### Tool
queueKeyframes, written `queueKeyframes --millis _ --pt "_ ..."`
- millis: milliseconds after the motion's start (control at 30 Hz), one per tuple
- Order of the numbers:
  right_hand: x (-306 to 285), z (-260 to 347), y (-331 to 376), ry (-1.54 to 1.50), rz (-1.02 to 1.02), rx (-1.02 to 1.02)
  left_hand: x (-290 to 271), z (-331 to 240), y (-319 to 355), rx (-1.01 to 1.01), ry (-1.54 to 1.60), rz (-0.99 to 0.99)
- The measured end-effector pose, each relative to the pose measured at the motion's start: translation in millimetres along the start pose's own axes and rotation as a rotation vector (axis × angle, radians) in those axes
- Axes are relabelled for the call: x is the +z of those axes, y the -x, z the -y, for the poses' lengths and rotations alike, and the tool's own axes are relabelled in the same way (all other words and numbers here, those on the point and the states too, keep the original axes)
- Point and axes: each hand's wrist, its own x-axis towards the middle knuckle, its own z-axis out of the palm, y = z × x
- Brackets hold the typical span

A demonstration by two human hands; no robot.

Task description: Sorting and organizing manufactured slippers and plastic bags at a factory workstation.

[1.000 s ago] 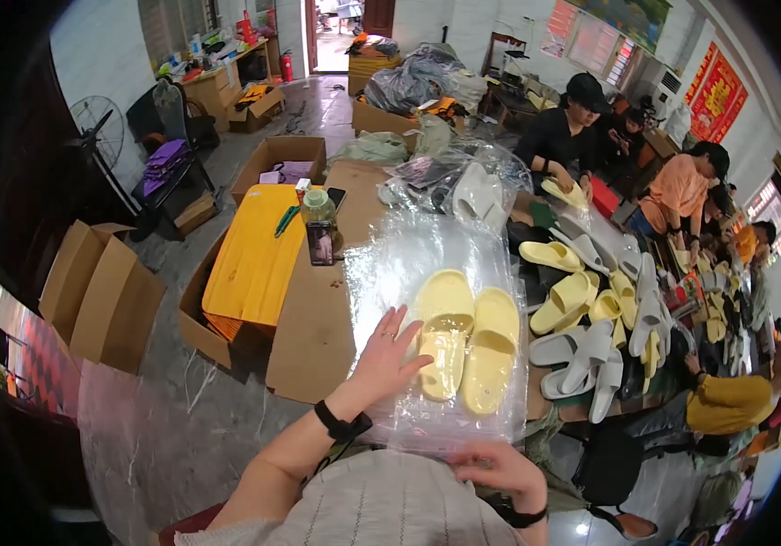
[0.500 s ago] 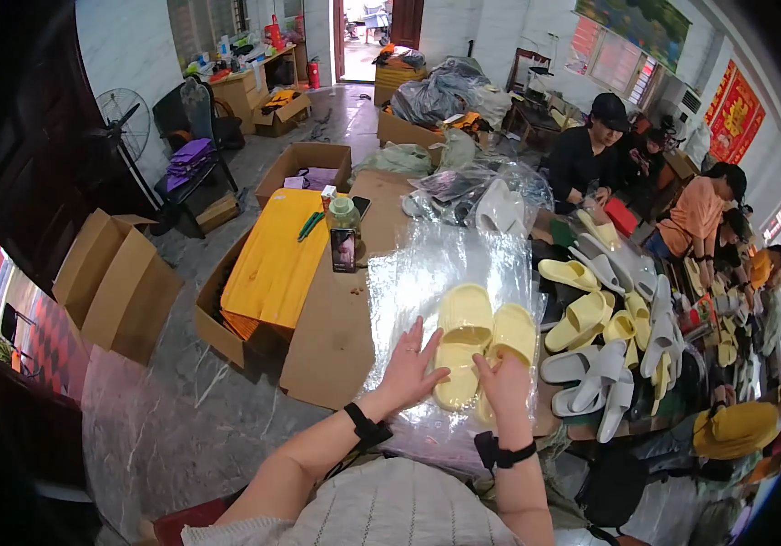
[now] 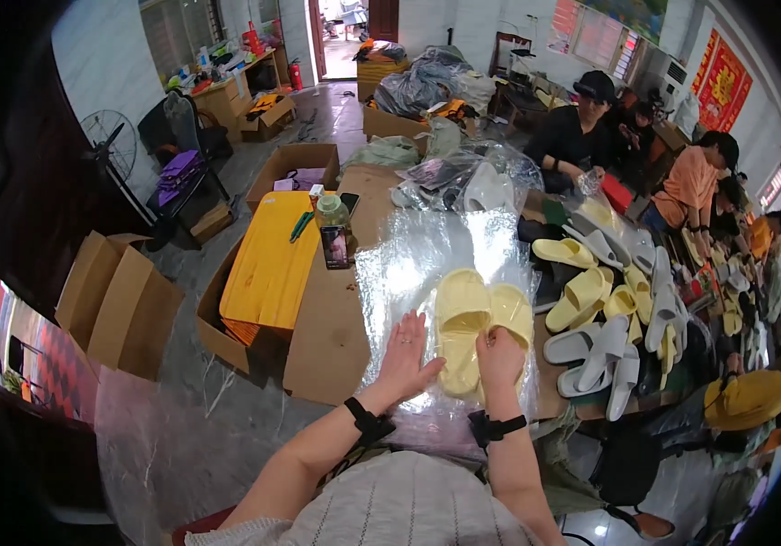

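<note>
A pair of pale yellow slippers (image 3: 461, 318) lies side by side, toes away from me, on a stack of clear plastic bags (image 3: 399, 264). Whether the slippers are inside the top bag I cannot tell. My left hand (image 3: 399, 362) rests flat on the plastic left of the pair, fingers stretched out and thumb touching the left slipper's edge. My right hand (image 3: 500, 364) is over the right slipper, below its strap, with fingers curled in a pinch. What is between those fingers is hidden. Both wrists wear black straps.
Yellow and light grey slippers (image 3: 604, 355) are heaped to the right. A brown cardboard sheet (image 3: 328, 350) borders the bags on the left, with a jar (image 3: 332, 213), a phone-like box (image 3: 335, 247) and yellow sheets (image 3: 267, 264) beyond. Several people (image 3: 581, 127) work along the right.
My left hand has slid slightly left, away from the slippers. My right hand's fingers have closed into a tighter pinch over the right slipper. My view has shifted a little.
</note>
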Motion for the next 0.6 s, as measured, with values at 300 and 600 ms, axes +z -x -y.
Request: queueKeyframes --millis 300,600 --pt "11.8 -12.5 -2.4 -0.06 -0.081 0.041 5.8 -3.9 -2.7 0.034 -0.047 0.048" --pt "-19.6 -52.0 24.3 -0.422 -0.263 0.174 19.1 21.7 -3.5 0.22 -0.143 -0.013"
